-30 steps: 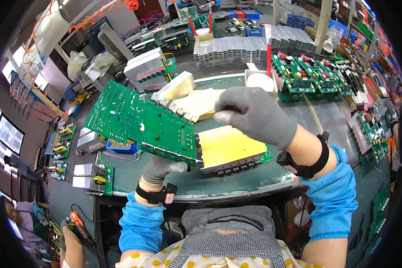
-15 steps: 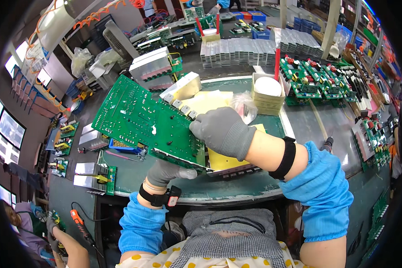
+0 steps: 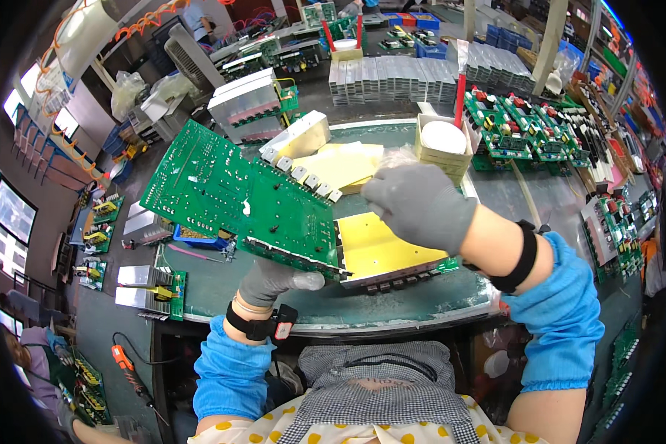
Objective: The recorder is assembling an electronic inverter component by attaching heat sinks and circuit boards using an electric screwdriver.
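Left hand [image 3: 268, 283] is clasping the green circuit board [image 3: 237, 196] above it; half-curled right hand [image 3: 425, 209] is hovering, contents indeterminable.

A box [image 3: 442, 169] stands behind the right hand [image 3: 425, 209], plates [image 3: 392, 83] behind the box. Left of the left hand [image 3: 270, 284] lies a tray [image 3: 216, 243], seemingly holding small parts [image 3: 194, 234].

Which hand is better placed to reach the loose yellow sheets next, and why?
Probably the right hand: it appears closer to the yellow sheets, though whether it holds something is unclear. The left hand is at the near edge of the green circuit board, apparently supporting it.
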### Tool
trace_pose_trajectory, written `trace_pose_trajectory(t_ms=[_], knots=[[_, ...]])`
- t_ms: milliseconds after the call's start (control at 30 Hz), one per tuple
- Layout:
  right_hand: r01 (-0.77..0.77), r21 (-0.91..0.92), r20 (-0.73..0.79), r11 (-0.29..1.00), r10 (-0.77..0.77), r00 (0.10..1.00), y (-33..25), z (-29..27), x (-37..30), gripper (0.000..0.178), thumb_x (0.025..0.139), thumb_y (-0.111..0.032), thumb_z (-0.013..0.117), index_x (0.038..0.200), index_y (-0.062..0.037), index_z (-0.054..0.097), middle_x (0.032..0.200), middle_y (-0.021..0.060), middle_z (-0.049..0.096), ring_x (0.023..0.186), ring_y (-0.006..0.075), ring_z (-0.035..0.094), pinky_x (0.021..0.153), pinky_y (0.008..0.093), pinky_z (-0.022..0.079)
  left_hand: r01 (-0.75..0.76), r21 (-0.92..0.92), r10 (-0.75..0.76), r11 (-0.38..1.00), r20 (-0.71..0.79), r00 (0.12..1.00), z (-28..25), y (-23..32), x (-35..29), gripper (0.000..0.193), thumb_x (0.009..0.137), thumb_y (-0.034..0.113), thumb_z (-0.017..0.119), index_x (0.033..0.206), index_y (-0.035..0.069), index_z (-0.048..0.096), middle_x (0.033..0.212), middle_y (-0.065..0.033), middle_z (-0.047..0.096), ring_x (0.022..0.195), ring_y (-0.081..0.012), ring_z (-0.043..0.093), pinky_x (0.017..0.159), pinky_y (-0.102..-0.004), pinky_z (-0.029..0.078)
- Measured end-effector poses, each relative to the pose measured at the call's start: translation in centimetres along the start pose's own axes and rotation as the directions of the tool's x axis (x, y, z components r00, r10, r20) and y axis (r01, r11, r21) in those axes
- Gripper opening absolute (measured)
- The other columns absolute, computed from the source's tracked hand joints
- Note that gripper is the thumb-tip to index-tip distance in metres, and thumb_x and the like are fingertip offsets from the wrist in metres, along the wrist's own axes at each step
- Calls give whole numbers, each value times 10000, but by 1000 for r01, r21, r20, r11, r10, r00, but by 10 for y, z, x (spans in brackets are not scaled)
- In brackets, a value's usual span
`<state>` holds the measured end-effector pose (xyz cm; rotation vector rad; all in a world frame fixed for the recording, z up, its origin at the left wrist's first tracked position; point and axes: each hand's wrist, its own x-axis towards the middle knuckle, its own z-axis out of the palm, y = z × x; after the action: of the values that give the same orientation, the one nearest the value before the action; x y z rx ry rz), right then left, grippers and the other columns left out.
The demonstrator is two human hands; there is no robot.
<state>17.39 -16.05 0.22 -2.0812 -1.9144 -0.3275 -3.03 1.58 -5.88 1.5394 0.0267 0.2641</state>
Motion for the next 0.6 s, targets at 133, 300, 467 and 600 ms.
trace_pose_trajectory(t_ms=[133,300,467,600], knots=[[-59,-16,399,998,60,915,13,-15,-19,173,865,-187,580,924,-54,674,865,173,678,821,336,693,693,454,552,54,-46,-57,998,-68,996,5,2,1,770,632,301,934,1273,62,579,1190,-31,651,1067,-161,615,953,-352,515],[25,-131,392,991,28,920,7,-7,-27,175,841,-144,600,948,-39,691,935,170,682,856,315,702,702,435,559,22,-48,-29,999,-150,988,9,5,-3,864,554,296,962,1276,14,579,1181,-86,671,1052,-211,652,953,-379,533],[45,-204,428,978,47,902,4,1,-30,166,796,-168,667,912,-53,638,939,124,645,873,294,673,727,406,543,44,-64,-52,997,-125,991,7,4,-3,851,559,248,958,1280,10,574,1181,-86,672,1054,-209,653,951,-377,535],[75,-194,398,978,9,917,1,0,-31,144,798,-140,655,907,-49,636,929,126,647,857,296,673,724,404,542,75,-35,-78,997,-85,993,4,-6,-1,710,602,193,956,1208,56,612,1119,-37,682,985,-150,641,881,-333,545]])
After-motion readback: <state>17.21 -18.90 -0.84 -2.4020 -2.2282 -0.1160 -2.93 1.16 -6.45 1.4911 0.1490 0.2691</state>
